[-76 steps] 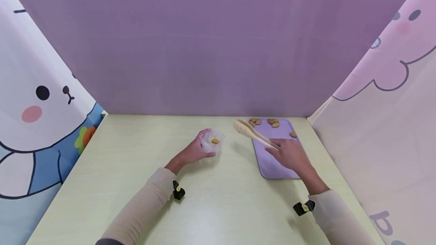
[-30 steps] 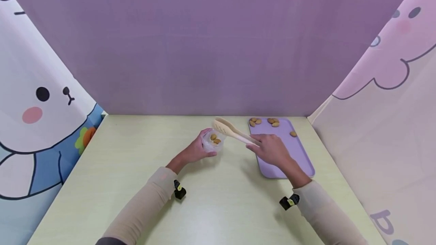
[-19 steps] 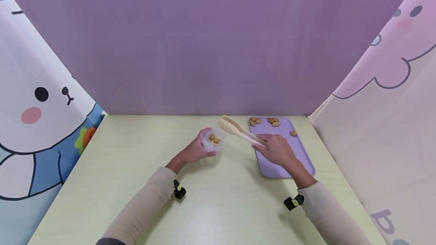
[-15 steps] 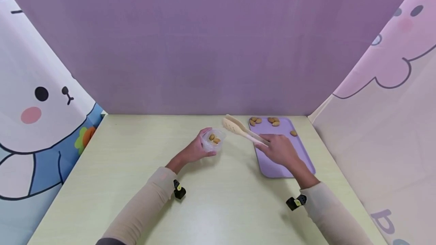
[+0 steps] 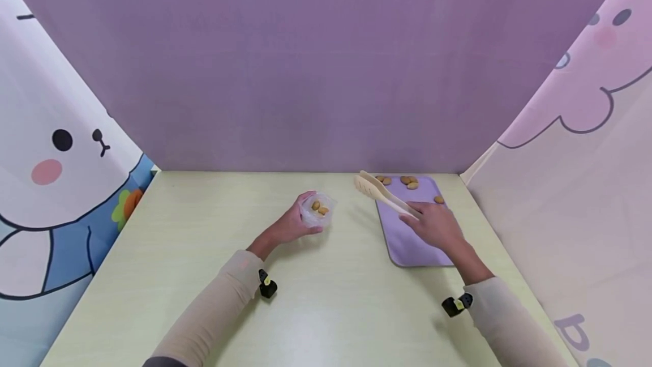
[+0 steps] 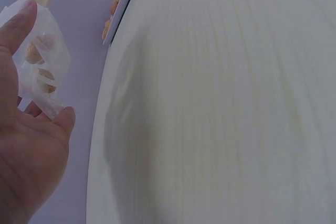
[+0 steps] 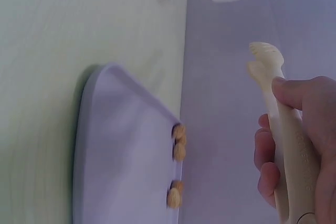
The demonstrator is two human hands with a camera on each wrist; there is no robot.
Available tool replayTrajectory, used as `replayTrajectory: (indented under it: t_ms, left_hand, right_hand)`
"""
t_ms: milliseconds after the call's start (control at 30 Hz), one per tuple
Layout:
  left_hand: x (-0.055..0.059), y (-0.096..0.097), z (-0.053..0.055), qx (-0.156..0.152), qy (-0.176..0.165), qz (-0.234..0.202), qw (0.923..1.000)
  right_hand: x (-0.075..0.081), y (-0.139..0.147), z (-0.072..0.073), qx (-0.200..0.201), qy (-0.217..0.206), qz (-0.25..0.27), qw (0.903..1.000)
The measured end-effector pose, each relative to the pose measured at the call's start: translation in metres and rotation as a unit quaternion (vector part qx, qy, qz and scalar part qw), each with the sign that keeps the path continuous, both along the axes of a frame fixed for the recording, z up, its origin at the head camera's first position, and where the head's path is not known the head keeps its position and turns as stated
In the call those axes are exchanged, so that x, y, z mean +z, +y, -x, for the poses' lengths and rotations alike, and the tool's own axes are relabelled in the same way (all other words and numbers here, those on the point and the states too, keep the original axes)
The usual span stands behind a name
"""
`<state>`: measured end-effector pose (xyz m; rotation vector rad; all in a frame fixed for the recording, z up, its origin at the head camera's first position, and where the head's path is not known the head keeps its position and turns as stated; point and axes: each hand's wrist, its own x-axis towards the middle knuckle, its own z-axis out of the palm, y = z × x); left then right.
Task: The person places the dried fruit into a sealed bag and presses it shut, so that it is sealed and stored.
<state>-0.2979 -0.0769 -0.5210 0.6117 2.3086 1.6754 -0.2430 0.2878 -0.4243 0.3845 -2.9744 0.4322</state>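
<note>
My left hand [image 5: 291, 224] holds a thin clear plastic bag [image 5: 330, 204] with its mouth spread open, thumb on one side and fingers on the other. Two brown almond-shaped nuts [image 6: 46, 81] lie inside the bag. My right hand [image 5: 435, 224] grips a pair of cream-coloured tongs [image 5: 394, 203] around the handles, raised over the purple tray [image 5: 407, 242]. In the right wrist view the slotted tong tips [image 7: 266, 53] stand close together with nothing seen between them. Several more nuts [image 5: 412, 185] sit along the tray's far edge, one partly covered by the tongs.
One lone nut [image 5: 438, 200] lies by the tray's right edge, close to my right hand. The pale wooden table [image 5: 305, 310] runs back to a purple wall [image 5: 326, 72]. Cartoon-printed curtains [image 5: 66, 197] stand at both sides.
The tongs passed left over the bag's mouth and then came back right toward the tray. The bag showed one nut at first and shows two now. My left hand has barely moved.
</note>
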Motion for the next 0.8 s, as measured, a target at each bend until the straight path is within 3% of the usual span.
replayTrajectory:
  t_ms: [800]
  left_hand:
    - [0.0, -0.002, 0.0, 0.004, -0.002, 0.003, 1.0]
  right_hand:
    - [-0.014, 0.059, 0.005, -0.067, 0.013, -0.027, 0.9973]
